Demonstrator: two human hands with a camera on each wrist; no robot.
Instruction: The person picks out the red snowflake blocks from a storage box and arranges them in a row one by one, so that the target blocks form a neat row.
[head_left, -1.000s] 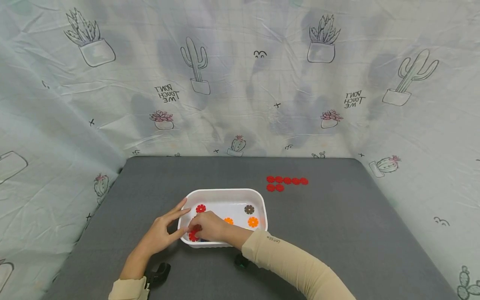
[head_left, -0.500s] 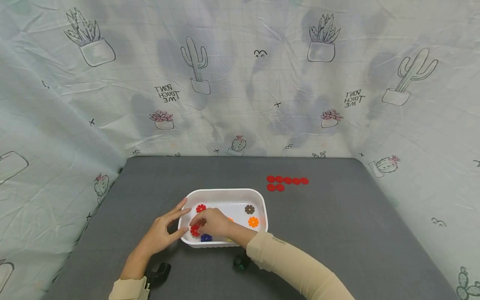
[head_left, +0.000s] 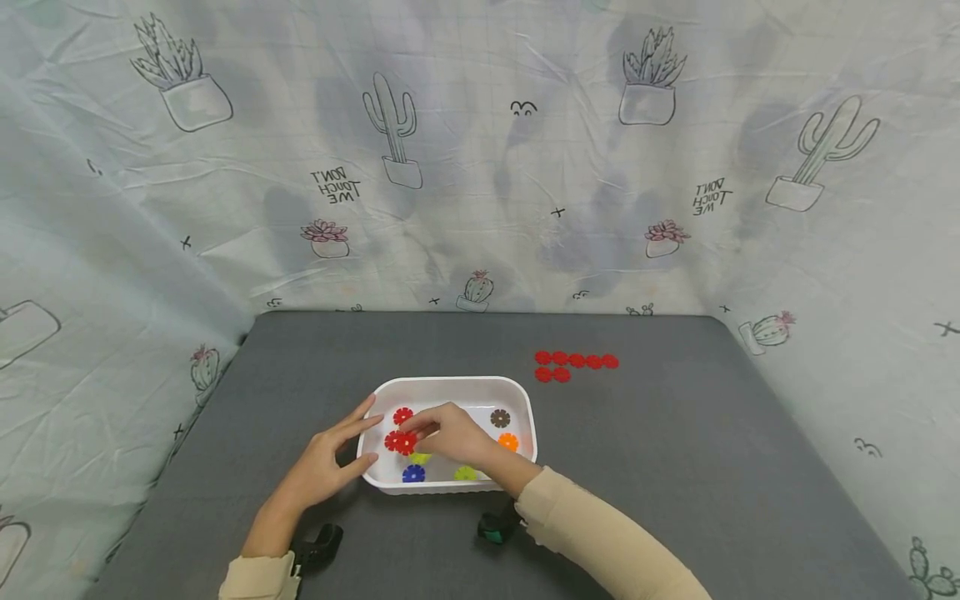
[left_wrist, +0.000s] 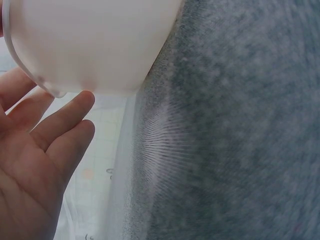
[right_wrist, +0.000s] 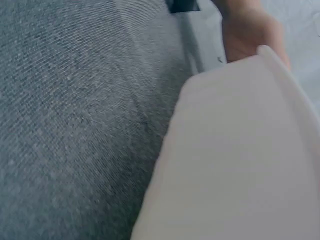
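A white tub (head_left: pixel 450 385) stands on the grey table (head_left: pixel 675 467). Inside lie flower-shaped discs: red (head_left: pixel 402 415), brown (head_left: pixel 500 417), orange (head_left: pixel 508 441), blue (head_left: pixel 413 473) and yellow-green (head_left: pixel 465 473). My right hand (head_left: pixel 442 432) reaches into the tub and pinches a pair of joined red discs (head_left: pixel 400 442), lifted above the tub floor. My left hand (head_left: pixel 330 454) rests with straight fingers against the tub's left wall; in the left wrist view the fingertips (left_wrist: pixel 80 102) touch the tub (left_wrist: pixel 95 45). The right wrist view shows only the tub's outer wall (right_wrist: pixel 240 150).
A cluster of joined red discs (head_left: pixel 575 365) lies on the table behind and right of the tub. Cactus-print cloth (head_left: pixel 480 150) walls the table at the back and sides. The wrist cameras (head_left: pixel 318 543) sit near the front edge.
My right hand has risen from the tub's near-left corner toward its middle, bringing the red discs with it. The blue and yellow-green discs now show. The left hand stays put.
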